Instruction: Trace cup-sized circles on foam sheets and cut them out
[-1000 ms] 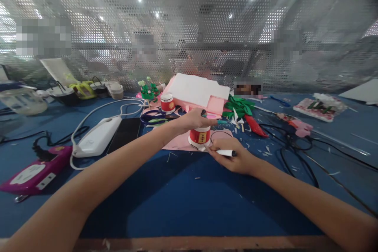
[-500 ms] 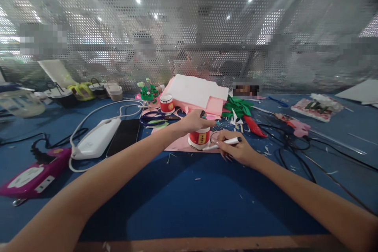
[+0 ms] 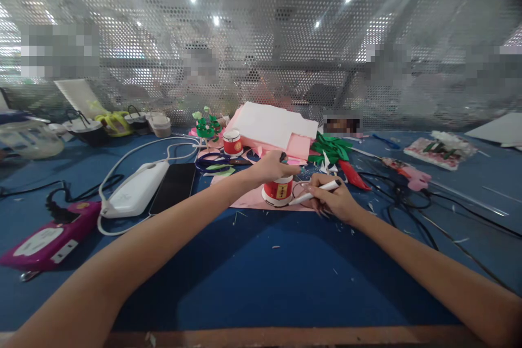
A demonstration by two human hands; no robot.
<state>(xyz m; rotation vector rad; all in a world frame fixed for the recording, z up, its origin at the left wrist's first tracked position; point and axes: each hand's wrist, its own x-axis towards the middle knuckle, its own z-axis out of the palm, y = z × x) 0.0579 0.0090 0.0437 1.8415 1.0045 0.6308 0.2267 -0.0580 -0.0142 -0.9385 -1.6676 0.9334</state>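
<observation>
My left hand (image 3: 274, 167) reaches over the top of a small red and white round container (image 3: 278, 190) with a yellow label, its fingers closed on the upper rim. A small dark piece shows by the left fingers, too small to name. The container stands upright on a pink paper sheet (image 3: 249, 199). Pinched in my right hand (image 3: 332, 196) is a white marker pen (image 3: 314, 193) with a black end. The pen's tip points left, low beside the container's base on the pink sheet, where a thin dark curved line shows.
A similar container (image 3: 232, 143), dark blue scissors (image 3: 214, 163) and stacked white paper (image 3: 273, 124) lie behind. Left are a phone (image 3: 173, 189), a white power bank (image 3: 134, 190) and a purple power strip (image 3: 53, 236). Green strips (image 3: 332, 148), a pink glue gun (image 3: 411, 175) and black cables (image 3: 399, 204) lie right.
My right hand and the marker have moved a little to the right, the tip drawing away from the container's base. My left hand stays on the container.
</observation>
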